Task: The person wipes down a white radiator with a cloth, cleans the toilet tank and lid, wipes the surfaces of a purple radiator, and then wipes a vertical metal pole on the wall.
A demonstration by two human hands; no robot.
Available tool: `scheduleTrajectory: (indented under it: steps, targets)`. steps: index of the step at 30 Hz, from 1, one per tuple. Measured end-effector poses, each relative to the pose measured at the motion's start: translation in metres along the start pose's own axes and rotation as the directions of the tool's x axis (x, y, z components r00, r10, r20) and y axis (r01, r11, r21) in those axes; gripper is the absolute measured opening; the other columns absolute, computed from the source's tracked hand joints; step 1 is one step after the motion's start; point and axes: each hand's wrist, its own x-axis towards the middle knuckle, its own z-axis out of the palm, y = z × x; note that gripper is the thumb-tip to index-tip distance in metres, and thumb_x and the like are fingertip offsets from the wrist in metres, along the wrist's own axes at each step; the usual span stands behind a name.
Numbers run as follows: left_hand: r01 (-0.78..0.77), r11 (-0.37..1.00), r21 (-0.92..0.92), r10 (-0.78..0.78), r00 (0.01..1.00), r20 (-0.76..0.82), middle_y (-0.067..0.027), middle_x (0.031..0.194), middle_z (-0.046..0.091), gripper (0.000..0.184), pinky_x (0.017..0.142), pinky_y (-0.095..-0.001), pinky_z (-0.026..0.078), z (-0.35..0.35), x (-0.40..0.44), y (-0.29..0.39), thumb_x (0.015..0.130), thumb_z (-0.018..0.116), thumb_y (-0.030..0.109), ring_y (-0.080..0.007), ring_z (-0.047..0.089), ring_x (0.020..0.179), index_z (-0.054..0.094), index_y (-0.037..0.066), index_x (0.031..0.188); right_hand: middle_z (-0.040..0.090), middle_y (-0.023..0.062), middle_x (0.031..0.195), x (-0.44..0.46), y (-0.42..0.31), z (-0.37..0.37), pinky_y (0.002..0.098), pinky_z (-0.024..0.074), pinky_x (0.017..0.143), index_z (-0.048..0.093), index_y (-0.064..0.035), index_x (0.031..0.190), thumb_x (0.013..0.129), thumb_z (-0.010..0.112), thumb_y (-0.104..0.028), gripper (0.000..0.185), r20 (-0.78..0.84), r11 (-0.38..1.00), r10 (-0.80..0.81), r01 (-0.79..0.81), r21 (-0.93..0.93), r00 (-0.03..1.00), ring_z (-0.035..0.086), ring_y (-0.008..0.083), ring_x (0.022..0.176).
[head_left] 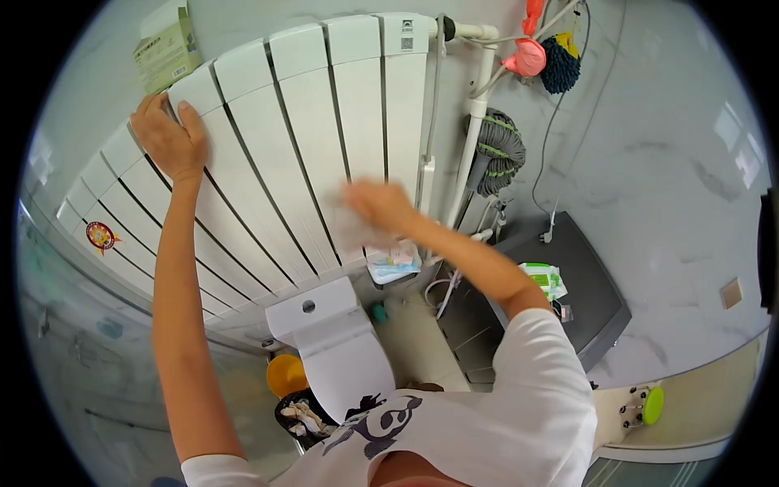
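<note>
A white panel radiator (304, 105) with tall upright sections fills the wall in front of me. My left hand (172, 138) is hooked over its top edge, with the thumb apart from the fingers on the front. My right hand (380, 207) is closed and smeared by motion in front of the middle sections. A pale, blurred cloth (361, 234) hangs from it, close to the radiator's face; whether it touches the panel I cannot tell.
A green-and-white box (166, 58) stands above the radiator's left part. Below are a white toilet (345, 361), a yellow bucket (286, 375) and a bin (300, 418). Pipes, a grey mop (499, 150) and a dark cabinet (580, 243) with a wipes pack (545, 280) lie right.
</note>
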Motion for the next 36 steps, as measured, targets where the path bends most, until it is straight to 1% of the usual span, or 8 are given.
scheduleTrajectory:
  steps: [9,10,15,17,22,26,32,36]
  targets:
    - [0.018,0.999,-0.031,-0.018,1.0,-0.007,-0.017,0.122,0.061,0.034,0.117,-0.0581,0.027,-0.001,0.0,0.001,0.09,0.061,0.024,-0.0366,0.053,0.12,0.058,0.0,0.114,0.05,0.0224,0.144,0.235,-0.007,-0.03,0.0578,0.0348,0.113,0.063,-0.0068,0.126,0.088,0.068,-0.012,0.038,-0.552,0.943,-0.274,0.108,-0.315,0.787,0.045,0.0405,0.136]
    - [0.004,1.0,-0.029,-0.004,1.0,-0.012,-0.0167,0.122,0.061,0.034,0.117,-0.0579,0.027,0.0,0.0,-0.001,0.09,0.061,0.023,-0.0365,0.053,0.12,0.058,0.0,0.115,0.066,0.0016,0.115,0.23,-0.011,-0.015,0.0456,0.0428,0.082,0.071,-0.0205,0.111,0.075,0.074,-0.009,0.038,-0.665,0.939,-0.325,0.148,-0.309,0.672,0.059,0.0276,0.102]
    - [-0.009,1.0,-0.03,0.009,1.0,0.003,-0.0162,0.124,0.059,0.033,0.118,-0.0569,0.027,-0.001,-0.003,-0.004,0.091,0.06,0.022,-0.036,0.052,0.12,0.058,0.001,0.117,0.051,0.0045,0.151,0.055,-0.015,0.102,0.0524,0.0376,0.108,0.054,-0.0236,0.144,0.091,0.062,-0.017,0.055,-0.035,0.903,-0.317,0.29,-0.317,0.948,0.048,0.0284,0.138]
    - [0.0,0.999,-0.038,0.0,1.0,0.0,-0.0165,0.124,0.059,0.032,0.118,-0.0571,0.026,-0.001,-0.004,-0.002,0.091,0.06,0.021,-0.0356,0.052,0.121,0.058,0.002,0.117,0.048,0.0021,0.154,-0.015,0.009,0.119,0.0471,0.0384,0.109,0.05,-0.0246,0.147,0.095,0.057,-0.017,0.053,0.429,0.625,-0.507,0.661,-0.415,0.748,0.045,0.0246,0.14]
    - [0.014,0.998,-0.063,-0.016,0.999,-0.034,-0.0168,0.124,0.058,0.03,0.119,-0.0573,0.026,0.002,-0.004,-0.003,0.091,0.058,0.018,-0.035,0.052,0.121,0.058,0.001,0.116,0.043,-0.0014,0.158,0.046,0.04,0.073,0.045,0.0404,0.109,0.047,-0.0274,0.148,0.095,0.052,-0.014,0.056,0.399,0.632,-0.63,0.738,-0.235,0.666,0.041,0.0224,0.143]
    - [0.033,0.989,-0.144,-0.037,0.999,-0.022,-0.0172,0.125,0.058,0.031,0.121,-0.0576,0.022,0.001,-0.006,-0.002,0.091,0.056,0.013,-0.0354,0.053,0.12,0.055,0.001,0.12,0.058,0.0102,0.137,0.215,-0.016,-0.005,0.0546,0.0397,0.108,0.058,-0.0229,0.14,0.08,0.063,0.0,0.064,-0.4,0.826,-0.49,0.266,-0.497,0.775,0.053,0.0319,0.126]
    - [0.144,0.902,-0.407,-0.131,0.99,0.059,-0.0173,0.135,0.058,0.041,0.124,-0.0555,0.015,-0.016,-0.004,-0.01,0.092,0.054,0.008,-0.0361,0.058,0.119,0.049,0.001,0.132,0.054,0.0124,0.139,0.213,-0.069,0.058,0.0548,0.0409,0.106,0.05,-0.0175,0.145,0.084,0.063,-0.002,0.064,-0.469,0.939,-0.313,0.195,-0.284,0.826,0.052,0.0372,0.125]
    - [0.111,0.93,-0.351,-0.091,0.993,0.072,-0.0183,0.14,0.056,0.043,0.119,-0.0462,0.03,-0.068,0.002,-0.041,0.091,0.057,0.006,-0.0383,0.052,0.13,0.052,0.0,0.134,0.053,0.011,0.142,0.094,-0.062,0.101,0.0424,0.0429,0.112,0.053,-0.015,0.14,0.091,0.056,0.0,0.051,0.368,0.784,-0.582,0.621,0.014,0.726,0.051,0.029,0.131]
